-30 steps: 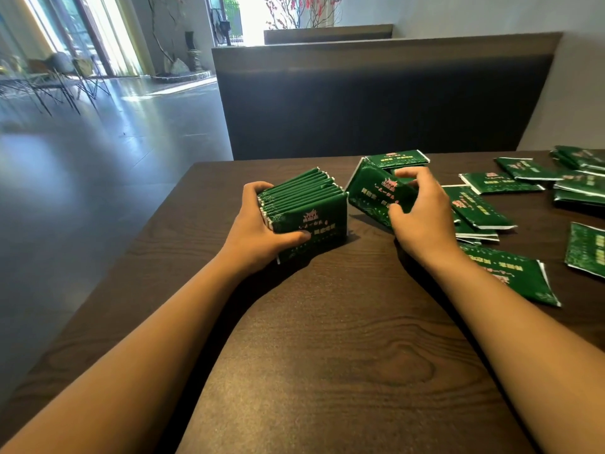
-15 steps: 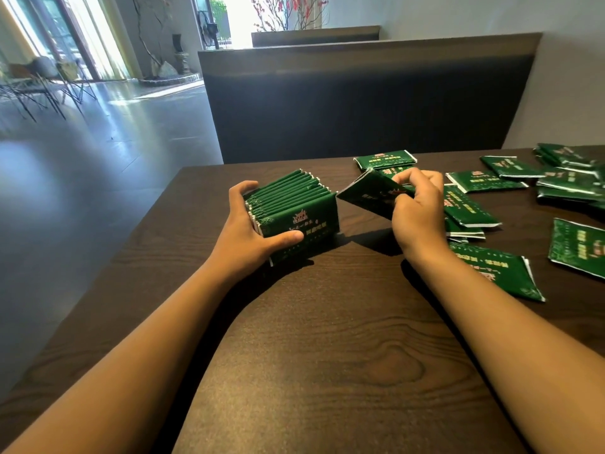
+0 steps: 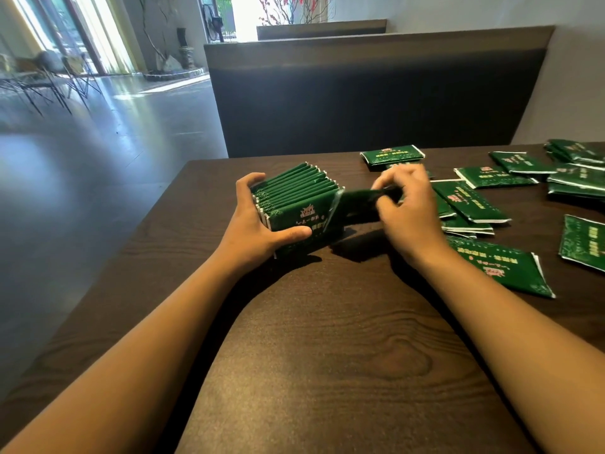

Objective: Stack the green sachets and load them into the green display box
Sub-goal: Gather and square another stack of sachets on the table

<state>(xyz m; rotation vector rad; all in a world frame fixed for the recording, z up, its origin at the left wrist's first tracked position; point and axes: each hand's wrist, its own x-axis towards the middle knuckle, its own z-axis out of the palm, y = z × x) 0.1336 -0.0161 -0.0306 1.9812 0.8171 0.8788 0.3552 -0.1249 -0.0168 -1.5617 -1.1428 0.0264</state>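
Note:
A stack of green sachets (image 3: 294,194) stands on edge on the dark wooden table (image 3: 327,355). My left hand (image 3: 258,224) clamps it from the left side, thumb across the front sachet. My right hand (image 3: 406,214) pinches a single green sachet (image 3: 363,208), blurred, whose left end touches the right front corner of the stack. Several loose green sachets (image 3: 468,201) lie flat on the table to the right of my right hand. No display box is in view.
More sachets lie at the far right (image 3: 579,181) and one near my right forearm (image 3: 501,270). A dark bench back (image 3: 376,93) stands behind the table. The table's left edge (image 3: 137,257) drops to a glossy floor.
My right hand has lifted a sachet off the loose pile and carried it left until it meets the stack. My left hand keeps the stack in place.

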